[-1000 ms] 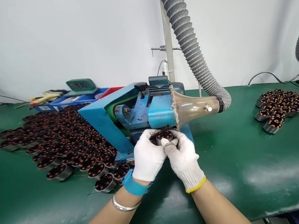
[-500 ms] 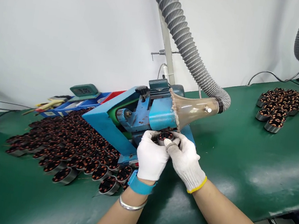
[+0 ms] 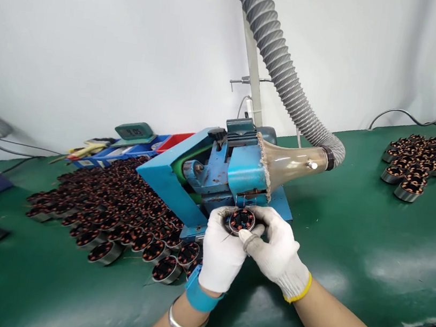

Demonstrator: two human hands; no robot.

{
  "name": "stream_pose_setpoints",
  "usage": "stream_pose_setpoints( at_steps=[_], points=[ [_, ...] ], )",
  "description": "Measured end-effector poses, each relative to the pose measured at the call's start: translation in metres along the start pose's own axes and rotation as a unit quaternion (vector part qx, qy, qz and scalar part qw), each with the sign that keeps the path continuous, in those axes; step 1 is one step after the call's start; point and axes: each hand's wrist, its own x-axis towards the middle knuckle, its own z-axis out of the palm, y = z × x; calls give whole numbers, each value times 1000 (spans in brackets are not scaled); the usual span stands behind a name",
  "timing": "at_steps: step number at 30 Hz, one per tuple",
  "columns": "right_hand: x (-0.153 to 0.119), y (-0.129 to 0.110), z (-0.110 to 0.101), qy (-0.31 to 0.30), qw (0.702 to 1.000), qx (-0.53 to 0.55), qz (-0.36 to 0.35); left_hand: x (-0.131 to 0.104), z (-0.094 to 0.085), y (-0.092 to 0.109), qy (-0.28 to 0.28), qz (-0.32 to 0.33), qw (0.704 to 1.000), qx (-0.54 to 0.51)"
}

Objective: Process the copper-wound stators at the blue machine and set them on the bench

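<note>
Between my two gloved hands is a motor stator [image 3: 242,220], a metal ring with a black core, copper windings and thin wire ends sticking up. My left hand [image 3: 223,251] is closed around its left side. Gripping its right side is my right hand [image 3: 277,245], with the thumb at the near edge. The stator sits just in front of a blue belt-driven machine [image 3: 245,170], its wire ends close below the machine's opening. The fingertips behind the stator are partly hidden.
Many stators [image 3: 114,208] crowd the green table [image 3: 352,247] left of the machine, and another group [image 3: 418,164] stands at the right. A grey hose [image 3: 281,59] joins the machine's hood. Behind lie a blue tray [image 3: 99,157] and a digital clock [image 3: 135,131].
Both hands have drawn the stator slightly back from the machine's opening, toward me. Its wound face and wire ends show more now. The whole view has shifted a little.
</note>
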Motion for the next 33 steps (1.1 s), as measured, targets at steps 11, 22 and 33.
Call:
stream_pose_setpoints(
  at_steps=[11, 22, 33],
  points=[
    [15, 10, 1, -39, 983, 168, 68, 6, 3, 12, 12, -43, 999, 15],
    [26, 6, 7, -48, 988, 132, 70, 16, 4, 15, 101, -10, 990, 101],
    [21, 6, 8, -12, 983, 167, 69, 16, 5, 13, 84, 4, 990, 115]
  ],
)
